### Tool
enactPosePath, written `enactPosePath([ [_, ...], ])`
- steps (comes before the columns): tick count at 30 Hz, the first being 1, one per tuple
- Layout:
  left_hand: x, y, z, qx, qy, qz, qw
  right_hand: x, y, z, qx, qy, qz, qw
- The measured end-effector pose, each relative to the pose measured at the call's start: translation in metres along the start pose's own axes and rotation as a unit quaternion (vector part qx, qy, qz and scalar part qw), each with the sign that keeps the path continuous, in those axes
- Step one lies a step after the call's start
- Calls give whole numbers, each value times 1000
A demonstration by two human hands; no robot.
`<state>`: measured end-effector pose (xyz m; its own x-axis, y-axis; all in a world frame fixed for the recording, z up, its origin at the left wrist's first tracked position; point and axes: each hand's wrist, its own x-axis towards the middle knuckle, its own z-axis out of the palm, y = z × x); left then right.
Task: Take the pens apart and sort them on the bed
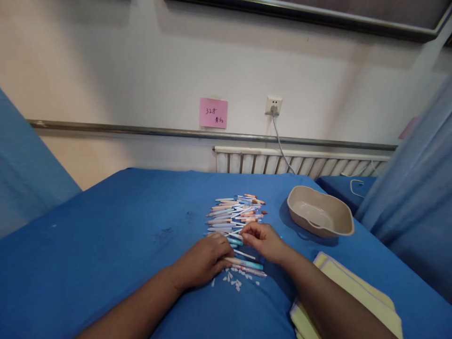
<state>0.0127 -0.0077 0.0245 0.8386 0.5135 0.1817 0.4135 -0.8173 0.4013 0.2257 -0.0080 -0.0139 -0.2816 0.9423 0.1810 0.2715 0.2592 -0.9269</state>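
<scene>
Many pens (222, 221) lie side by side in a long pile on the blue cloth, with thin white sticks (244, 254) among them. My left hand (208, 256) rests over the left ends of the nearer pens, its fingers curled down and closed. From beneath it sticks out a pink pen with a teal end (247, 263). Across the pile, my right hand (263, 240) is closed in a pinch above the pens; what lies between its fingertips is too small to make out. Several small white tips (237, 284) are scattered in front of the pens.
A beige plastic basin (321, 226) stands at the right on the blue cloth (123, 235). Nearer me, a folded yellow cloth (356, 296) lies under my right forearm. Behind are a white radiator (254, 162) and a wall socket (273, 105) with a plugged-in cord. Blue curtains (399, 197) hang at both sides.
</scene>
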Motion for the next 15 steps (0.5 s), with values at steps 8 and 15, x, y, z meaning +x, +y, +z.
enactPosePath([
  [8, 1, -4, 2, -17, 71, -72, 995, -8, -17, 0, -142, -112, -33, 983],
  [15, 0, -3, 2, -12, 83, -64, 994, -9, -14, 3, -149, -100, -18, 984],
])
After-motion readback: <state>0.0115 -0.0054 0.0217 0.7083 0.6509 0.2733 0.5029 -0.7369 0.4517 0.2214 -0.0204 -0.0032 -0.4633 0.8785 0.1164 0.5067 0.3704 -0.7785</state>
